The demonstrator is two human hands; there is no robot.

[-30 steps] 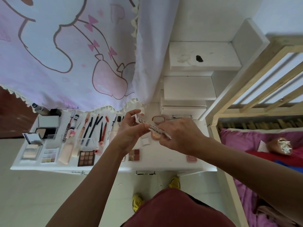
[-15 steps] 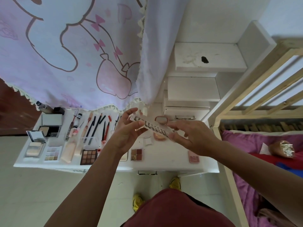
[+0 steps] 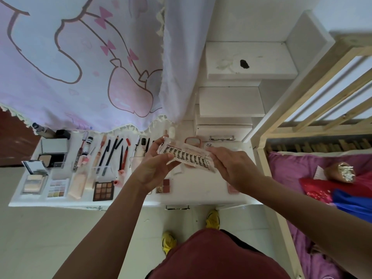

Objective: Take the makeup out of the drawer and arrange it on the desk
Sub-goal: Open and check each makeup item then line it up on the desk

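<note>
A clear flat case of false eyelashes (image 3: 186,157) is held in the air above the white desk (image 3: 201,190). My left hand (image 3: 156,168) grips its left end, thumb on the front edge. My right hand (image 3: 233,168) pinches its right end. Its face with rows of dark lashes is turned up toward me. On the desk lie several makeup items: a brown eyeshadow palette (image 3: 103,190), a pastel palette (image 3: 57,188), powder compacts (image 3: 52,159), pencils and brushes (image 3: 112,153), and a small blush palette (image 3: 164,185). The drawer handle (image 3: 177,207) shows under the desk's front edge.
A pink cartoon-print curtain (image 3: 80,63) hangs over the desk's back. White steps (image 3: 231,101) rise behind the desk to the right. A wooden bed frame (image 3: 267,158) with pink bedding stands right of the desk. My yellow shoes (image 3: 213,219) are on the tiled floor.
The lash case has tilted from edge-on to face-up between both hands, and the lashes now show. My right hand's fingers have shifted along its right end.
</note>
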